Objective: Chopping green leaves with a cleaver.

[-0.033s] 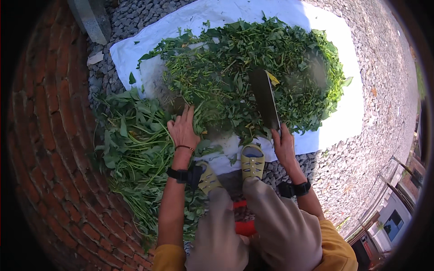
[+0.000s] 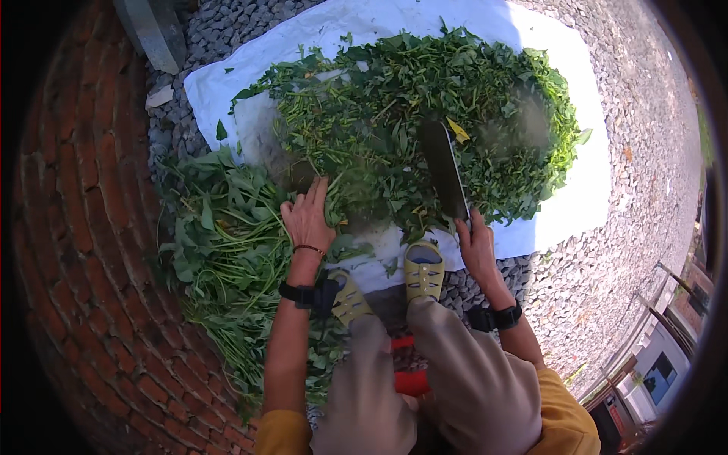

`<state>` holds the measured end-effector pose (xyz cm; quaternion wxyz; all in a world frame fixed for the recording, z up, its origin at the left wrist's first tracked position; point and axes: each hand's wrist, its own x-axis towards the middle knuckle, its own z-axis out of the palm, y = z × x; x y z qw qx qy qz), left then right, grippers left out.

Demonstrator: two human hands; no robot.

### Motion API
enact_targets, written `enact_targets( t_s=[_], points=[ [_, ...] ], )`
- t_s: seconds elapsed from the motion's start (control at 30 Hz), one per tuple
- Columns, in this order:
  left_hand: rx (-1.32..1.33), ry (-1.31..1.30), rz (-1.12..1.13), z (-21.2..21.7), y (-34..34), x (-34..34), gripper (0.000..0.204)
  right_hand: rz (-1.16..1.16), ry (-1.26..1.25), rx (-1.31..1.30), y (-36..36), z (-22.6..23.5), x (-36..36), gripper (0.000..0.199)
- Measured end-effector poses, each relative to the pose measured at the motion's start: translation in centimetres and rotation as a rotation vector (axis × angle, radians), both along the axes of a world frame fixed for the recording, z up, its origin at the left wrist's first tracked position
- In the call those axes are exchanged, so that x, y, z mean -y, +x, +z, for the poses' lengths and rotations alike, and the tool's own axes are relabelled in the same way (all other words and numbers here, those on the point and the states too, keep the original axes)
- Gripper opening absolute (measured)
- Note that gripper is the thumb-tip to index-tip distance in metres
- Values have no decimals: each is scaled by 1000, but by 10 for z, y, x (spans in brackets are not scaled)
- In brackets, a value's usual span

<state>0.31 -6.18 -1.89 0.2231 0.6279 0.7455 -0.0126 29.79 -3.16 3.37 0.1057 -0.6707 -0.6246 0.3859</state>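
Note:
My right hand [image 2: 477,241] is wrapped round the handle of a large knife with a broad dark blade [image 2: 444,171]. The blade points away from me over chopped greens [image 2: 425,83] heaped on a white sheet [image 2: 265,57]. To the left, my left hand [image 2: 308,216] presses down on a bunch of leafy stems, its fingers close together and partly hidden among the greens. Long uncut leafy stems [image 2: 235,243] lie in a pile beside and under my left forearm. Just beyond the fingers is a pale, dirt-stained board [image 2: 256,125], mostly covered by cuttings.
My sandalled feet [image 2: 423,273] stand at the sheet's near edge, close to the knife hand. A brick wall or paving [image 2: 91,227] runs along the left. Gravel [image 2: 637,159] surrounds the sheet, and a grey post [image 2: 152,34] stands far left. Something red [image 2: 412,381] shows between my legs.
The knife blade has shifted very slightly toward me, pivoting at my right hand. My left hand stays in the same place.

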Motion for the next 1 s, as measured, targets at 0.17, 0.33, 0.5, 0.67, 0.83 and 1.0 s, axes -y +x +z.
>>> enact_targets(
  t_s=[0.17,0.33,0.5,0.67,0.83,1.0],
  points=[
    [16,50,-46,17,-2,-4,106,136,-66,27,0,-13,14,22],
    [126,122,10,50,-13,-22,105,177,-114,-42,-22,-16,10,24],
    [155,40,22,39,-7,-31,102,292,-111,-6,-38,-16,-2,25],
    [-43,-54,80,1,7,-41,96,287,-117,-54,-35,-15,-12,25],
    [-61,-79,22,-3,11,-35,79,181,-134,-59,-30,3,-20,24],
    [-49,61,39,-5,15,-22,69,181,65,36,-33,2,-60,21]
  ],
)
